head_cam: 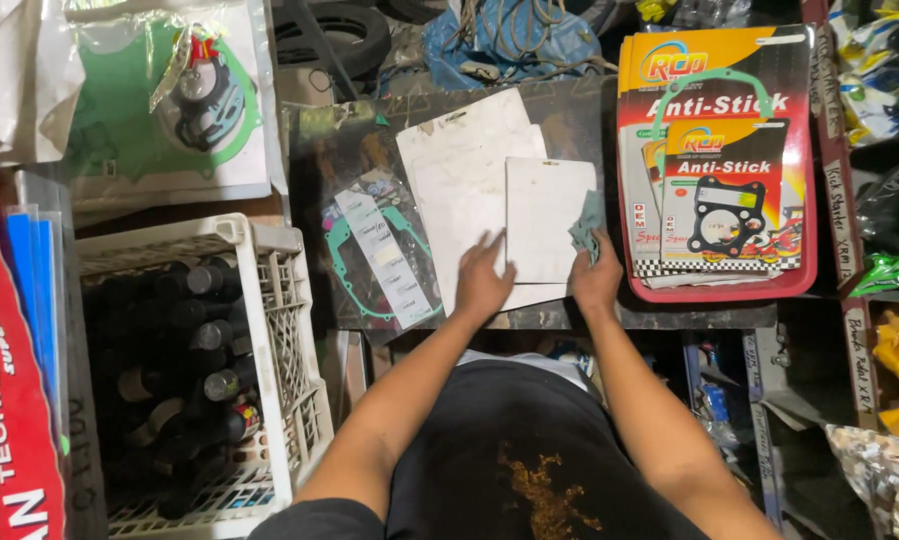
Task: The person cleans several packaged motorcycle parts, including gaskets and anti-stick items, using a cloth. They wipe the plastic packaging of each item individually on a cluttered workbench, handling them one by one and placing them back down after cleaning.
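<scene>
1. A small white card (pixel 548 215) lies flat on top of a stack of larger white cards (pixel 465 180), at the centre of a dark work surface (pixel 570 115). It sits between the two hands, above and slightly ahead of them.
2. The left hand (pixel 483 280) rests palm down on the larger cards, fingers spread and flat, just beside the small card's lower left corner. It clamps nothing.
3. The right hand (pixel 597 278) is closed on a grey-green cloth (pixel 587 222), which is bunched at the small card's right edge and touches it.
4. A gasket packet (pixel 375 255) in clear wrap, with a green gasket outline, lies on the dark surface to the left of the cards, near the left hand.
5. A stack of red and yellow gasket packs (pixel 715 150) stands just right of the cloth hand.
6. A white plastic crate (pixel 270 330) holding dark cylindrical parts sits well to the left, below the surface edge.
7. A further green gasket sheet (pixel 120 120) in plastic lies at upper left.
</scene>
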